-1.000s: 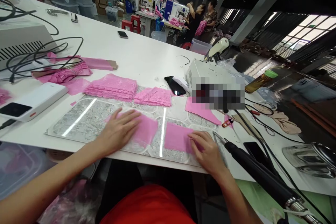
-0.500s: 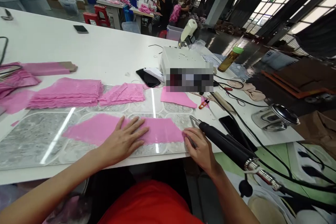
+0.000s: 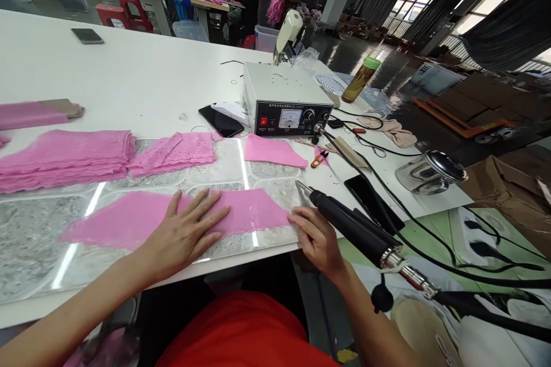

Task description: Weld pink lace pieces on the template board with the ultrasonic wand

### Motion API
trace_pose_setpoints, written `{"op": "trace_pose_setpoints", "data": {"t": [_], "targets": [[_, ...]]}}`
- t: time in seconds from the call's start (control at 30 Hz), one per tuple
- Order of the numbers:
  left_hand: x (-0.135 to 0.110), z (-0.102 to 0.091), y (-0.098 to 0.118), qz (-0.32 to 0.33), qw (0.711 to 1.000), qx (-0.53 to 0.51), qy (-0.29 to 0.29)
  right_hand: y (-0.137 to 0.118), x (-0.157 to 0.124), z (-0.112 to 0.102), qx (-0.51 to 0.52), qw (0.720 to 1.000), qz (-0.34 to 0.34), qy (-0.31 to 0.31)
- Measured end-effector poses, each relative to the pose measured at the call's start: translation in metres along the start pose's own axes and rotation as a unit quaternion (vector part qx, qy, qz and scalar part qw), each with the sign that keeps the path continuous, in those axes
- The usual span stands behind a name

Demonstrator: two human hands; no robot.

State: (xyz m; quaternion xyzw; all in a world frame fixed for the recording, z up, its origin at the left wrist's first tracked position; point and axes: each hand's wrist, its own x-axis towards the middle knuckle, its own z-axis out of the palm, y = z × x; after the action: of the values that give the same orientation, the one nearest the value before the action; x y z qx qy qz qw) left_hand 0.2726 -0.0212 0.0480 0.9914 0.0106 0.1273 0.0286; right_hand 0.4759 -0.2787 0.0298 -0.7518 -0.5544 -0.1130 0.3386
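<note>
A cut piece of pink fabric [image 3: 252, 212] lies flat on a stone-patterned glossy sheet [image 3: 38, 226]. My left hand [image 3: 183, 234] rests palm down across its middle, fingers spread. At the fabric's right tip is my right hand [image 3: 318, 241], its fingers bent together and closed on the edge; the thumb is partly hidden. Just beyond that hand lies a black pen-shaped hand tool [image 3: 348, 221] with a metal tip and a cable. Behind the fabric are a thick stack of pink pieces [image 3: 69, 155], a smaller lacy pink stack [image 3: 176, 152] and a single pink piece [image 3: 275, 152].
A control box [image 3: 288, 97] with a dial stands at the back. Orange thread snips [image 3: 319, 159], a dark phone [image 3: 372, 203], a metal cup [image 3: 430, 173] and a bottle [image 3: 361, 80] are on the right. Cables run along the right side. Two people work at the far back.
The view has shifted, so the table things appear further left. My left hand stays flat on the fabric. My right hand remains at the fabric's right tip, its fingers slightly straighter.
</note>
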Motion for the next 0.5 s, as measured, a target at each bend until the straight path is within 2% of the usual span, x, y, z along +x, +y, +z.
{"op": "trace_pose_setpoints", "data": {"t": [0.27, 0.5], "targets": [[0.003, -0.007, 0.001, -0.001, 1.0, 0.003, -0.021, 0.002, -0.004, 0.003, -0.004, 1.0, 0.011, 0.014], [0.021, -0.006, 0.015, 0.061, 0.997, -0.005, -0.039, 0.005, -0.005, 0.005, 0.001, 0.999, -0.036, 0.01]]}}
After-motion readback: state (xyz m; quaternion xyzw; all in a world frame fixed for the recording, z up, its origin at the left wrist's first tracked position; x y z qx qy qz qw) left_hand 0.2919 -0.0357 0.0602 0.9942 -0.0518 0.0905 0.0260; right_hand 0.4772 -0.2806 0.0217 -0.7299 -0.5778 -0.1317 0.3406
